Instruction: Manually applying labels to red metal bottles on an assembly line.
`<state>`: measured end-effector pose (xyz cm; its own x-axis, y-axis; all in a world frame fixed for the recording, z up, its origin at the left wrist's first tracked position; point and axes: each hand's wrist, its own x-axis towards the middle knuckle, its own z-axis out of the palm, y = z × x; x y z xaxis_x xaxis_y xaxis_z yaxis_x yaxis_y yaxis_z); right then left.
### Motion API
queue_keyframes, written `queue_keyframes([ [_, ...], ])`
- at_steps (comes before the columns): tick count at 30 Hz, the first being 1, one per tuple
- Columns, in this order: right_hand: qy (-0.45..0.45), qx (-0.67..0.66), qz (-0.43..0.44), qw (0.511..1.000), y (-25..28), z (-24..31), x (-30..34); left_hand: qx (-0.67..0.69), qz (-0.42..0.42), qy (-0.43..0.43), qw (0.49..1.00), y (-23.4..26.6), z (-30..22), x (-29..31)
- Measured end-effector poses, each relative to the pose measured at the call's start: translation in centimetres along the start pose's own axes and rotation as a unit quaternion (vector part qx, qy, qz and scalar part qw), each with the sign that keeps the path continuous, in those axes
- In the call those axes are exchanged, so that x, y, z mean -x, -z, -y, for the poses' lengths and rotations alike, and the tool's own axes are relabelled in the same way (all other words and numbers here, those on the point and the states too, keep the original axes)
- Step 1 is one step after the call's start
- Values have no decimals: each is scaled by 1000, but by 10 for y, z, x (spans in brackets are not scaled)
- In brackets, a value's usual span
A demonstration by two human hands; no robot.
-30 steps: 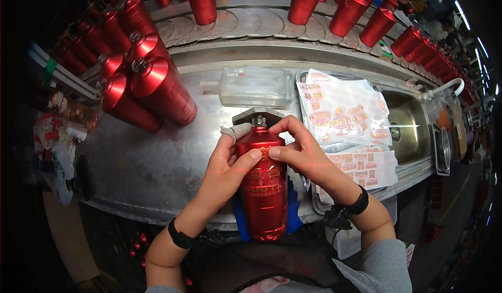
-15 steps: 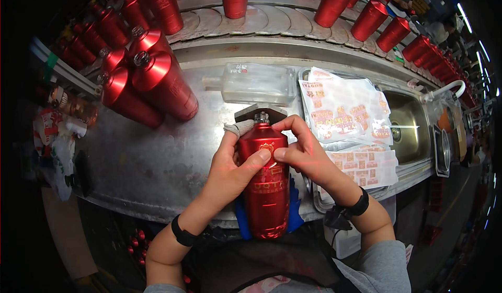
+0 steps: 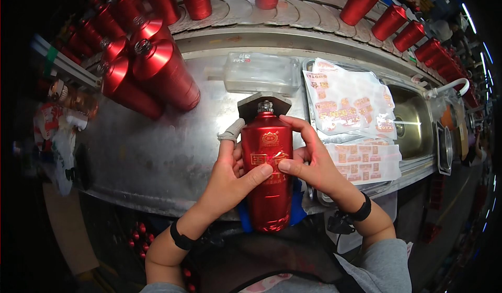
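A glossy red bottle (image 3: 267, 204) with a clear threaded neck leans toward me, bearing a gold emblem and lettering on its front. My left hand (image 3: 232, 175) is closed round its left side, thumb pressed on the lower lettering. A grey cover (image 3: 231, 130) sits on that hand's index finger. From the right, my right hand (image 3: 314, 162) grips the bottle, index finger at the shoulder and thumb beside the left thumb. Behind the neck stands a dark angled rest (image 3: 280, 102). Blue cloth (image 3: 298, 204) shows under the bottle.
Several red bottles (image 3: 167, 76) stand at the left of the metal table (image 3: 141, 173). A clear glass bottle (image 3: 261, 73) lies behind the rest. Decal sheets (image 3: 350, 102) fill a tray at right, beside a sink (image 3: 410, 115). A conveyor (image 3: 230, 18) carries more bottles at the back.
Both thumbs have moved down the bottle's front, from the emblem to the lower lettering. The emblem and upper characters now show. Bottles on the conveyor have shifted right.
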<state>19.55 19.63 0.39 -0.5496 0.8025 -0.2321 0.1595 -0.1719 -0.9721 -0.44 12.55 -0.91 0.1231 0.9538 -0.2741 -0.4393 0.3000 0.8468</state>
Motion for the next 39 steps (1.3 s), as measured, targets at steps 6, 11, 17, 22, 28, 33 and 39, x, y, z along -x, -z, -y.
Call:
queue_keyframes([
  [6,-5,-19,37,999,5,4,0,-19,19,-17,999,5,1,2],
  [11,-12,-18,-28,999,-10,-2,-6,23,-10,14,1000,2,-2,-2],
  [17,-10,-44,10,999,0,-2,-1,1,5,-1,1000,3,2,1],
  [22,-21,-68,36,997,1,4,-1,0,15,14,1000,7,5,5],
  [28,-4,48,7,999,-7,9,1,-19,27,5,999,-1,7,7],
  [33,-10,7,-16,1000,-14,10,-1,-28,-9,-14,999,-4,11,6],
  [39,14,0,-27,1000,-18,2,-1,-21,-36,-34,999,-12,12,5],
])
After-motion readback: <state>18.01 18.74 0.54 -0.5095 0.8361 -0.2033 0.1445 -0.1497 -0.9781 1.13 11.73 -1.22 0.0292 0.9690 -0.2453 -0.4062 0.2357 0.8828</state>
